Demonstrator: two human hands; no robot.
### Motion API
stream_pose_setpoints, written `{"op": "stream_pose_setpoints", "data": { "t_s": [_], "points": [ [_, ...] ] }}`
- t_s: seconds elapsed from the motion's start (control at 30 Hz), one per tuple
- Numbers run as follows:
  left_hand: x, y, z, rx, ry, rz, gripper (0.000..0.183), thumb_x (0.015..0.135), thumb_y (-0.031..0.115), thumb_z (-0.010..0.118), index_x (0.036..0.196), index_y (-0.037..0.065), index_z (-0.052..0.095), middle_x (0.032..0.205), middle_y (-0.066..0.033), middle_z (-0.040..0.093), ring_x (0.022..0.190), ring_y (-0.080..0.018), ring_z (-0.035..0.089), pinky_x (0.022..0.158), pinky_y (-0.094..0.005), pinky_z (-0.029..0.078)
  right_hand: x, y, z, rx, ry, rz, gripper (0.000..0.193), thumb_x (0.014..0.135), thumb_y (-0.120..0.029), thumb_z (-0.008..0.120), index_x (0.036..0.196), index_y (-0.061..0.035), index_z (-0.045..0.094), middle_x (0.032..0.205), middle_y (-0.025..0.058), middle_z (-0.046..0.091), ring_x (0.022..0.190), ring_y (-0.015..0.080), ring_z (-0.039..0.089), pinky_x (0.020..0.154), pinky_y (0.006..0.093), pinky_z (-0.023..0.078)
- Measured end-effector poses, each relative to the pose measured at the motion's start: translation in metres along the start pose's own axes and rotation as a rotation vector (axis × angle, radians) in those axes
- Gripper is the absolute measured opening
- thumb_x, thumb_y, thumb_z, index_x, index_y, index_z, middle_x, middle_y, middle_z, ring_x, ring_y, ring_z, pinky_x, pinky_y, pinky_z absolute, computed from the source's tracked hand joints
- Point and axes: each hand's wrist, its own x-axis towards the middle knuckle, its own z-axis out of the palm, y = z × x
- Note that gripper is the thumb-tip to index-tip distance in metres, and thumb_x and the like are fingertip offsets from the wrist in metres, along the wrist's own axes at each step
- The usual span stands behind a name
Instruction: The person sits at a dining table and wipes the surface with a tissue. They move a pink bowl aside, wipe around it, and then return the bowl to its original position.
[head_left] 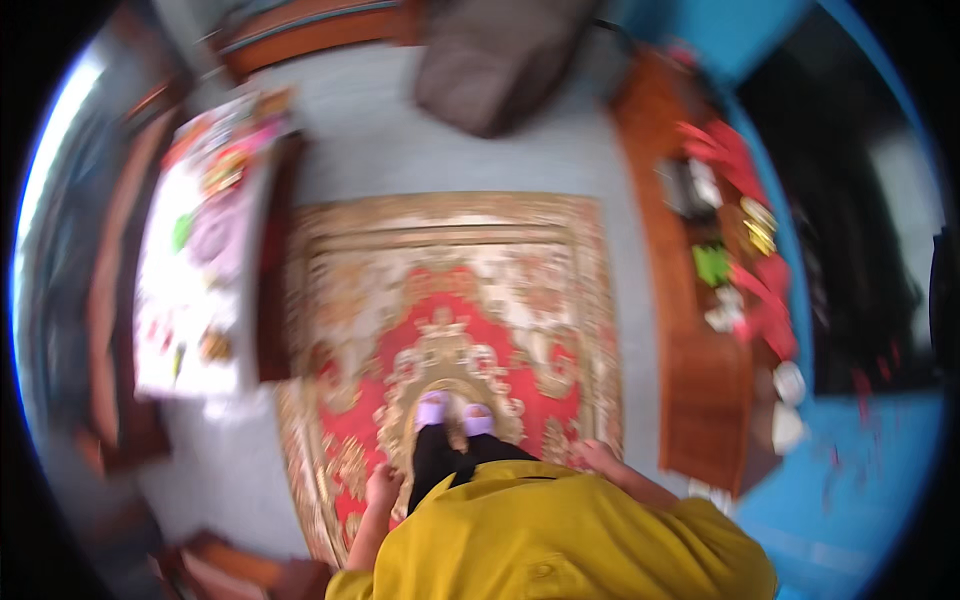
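Note:
My left hand point(383, 487) hangs beside my left thigh, its fingers curled in with nothing visible in them. On the other side my right hand point(598, 457) is held out a little from my hip, also loosely curled, and I see no object in it. Both hands are slightly blurred and touch no furniture. Beneath them lies a patterned red, cream and gold rug point(450, 225). I stand on it in pale purple slippers point(431, 409).
On the left, a low table point(160, 365) with a white top carries several blurred colourful items. Along the right wall runs a brown wooden cabinet point(703, 385) with red cloth point(768, 320) and a green item point(712, 264). A dark brown covered piece point(495, 70) stands ahead.

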Motion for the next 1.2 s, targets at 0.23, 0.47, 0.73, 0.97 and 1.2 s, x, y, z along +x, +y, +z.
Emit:
{"op": "stream_pose_setpoints", "data": {
  "t_s": [0.23, 0.47, 0.73, 0.97, 1.2],
  "points": [
    [-0.124, 0.098, 0.159, -0.343, -0.043, -0.178, 0.036, 0.077, 0.037, 0.066, 0.102, 0.011, 0.067, 0.093, -0.0137, 0.068, 0.089, -0.0295, 0.065, 0.079, -0.0399, 0.051, -0.037, -0.033, -0.207, -0.217, 0.183, 0.039, 0.027, 0.093, -0.021, 0.046, 0.109, -0.0015, 0.054, 0.082, 0.0127, 0.065, 0.065, 0.0205, 0.063, 0.058, 0.0321, 0.052],
    [-0.195, 0.097, 0.246, -0.495, -0.105, -0.306, 0.033, 0.079, 0.036, 0.063, 0.100, 0.012, 0.069, 0.097, -0.0156, 0.068, 0.094, -0.0303, 0.064, 0.083, -0.0402, 0.050, -0.029, -0.096, -0.255, -0.407, 0.181, 0.000, 0.025, 0.095, -0.022, 0.045, 0.108, -0.0021, 0.054, 0.081, 0.0107, 0.066, 0.061, 0.0166, 0.062, 0.053, 0.0278, 0.051],
    [-0.160, 0.100, 0.224, -0.620, -0.114, -0.260, 0.031, 0.080, 0.032, 0.064, 0.103, 0.011, 0.069, 0.096, -0.0140, 0.068, 0.091, -0.0292, 0.065, 0.083, -0.0384, 0.050, -0.003, -0.113, -0.244, -0.530, 0.143, -0.109, 0.025, 0.093, -0.018, 0.046, 0.107, 0.0003, 0.055, 0.086, 0.0164, 0.068, 0.068, 0.0221, 0.066, 0.059, 0.0308, 0.054],
    [-0.140, 0.052, 0.193, -0.667, -0.012, -0.297, 0.033, 0.078, 0.034, 0.066, 0.104, 0.013, 0.068, 0.094, -0.0094, 0.069, 0.090, -0.0253, 0.065, 0.081, -0.0362, 0.051, 0.034, -0.112, -0.192, -0.738, 0.123, -0.291, 0.028, 0.089, -0.016, 0.051, 0.105, 0.0026, 0.064, 0.089, 0.0112, 0.069, 0.078, 0.0158, 0.067, 0.070, 0.0273, 0.052],
    [-0.103, -0.025, 0.205, -0.734, 0.007, -0.350, 0.035, 0.076, 0.033, 0.070, 0.103, 0.012, 0.067, 0.094, -0.0096, 0.069, 0.089, -0.0246, 0.066, 0.080, -0.0362, 0.051, 0.041, -0.155, -0.084, -0.815, -0.072, -0.330, 0.030, 0.091, -0.022, 0.051, 0.107, 0.0025, 0.060, 0.089, 0.0145, 0.069, 0.075, 0.0190, 0.068, 0.068, 0.0293, 0.054]
  ]
}}
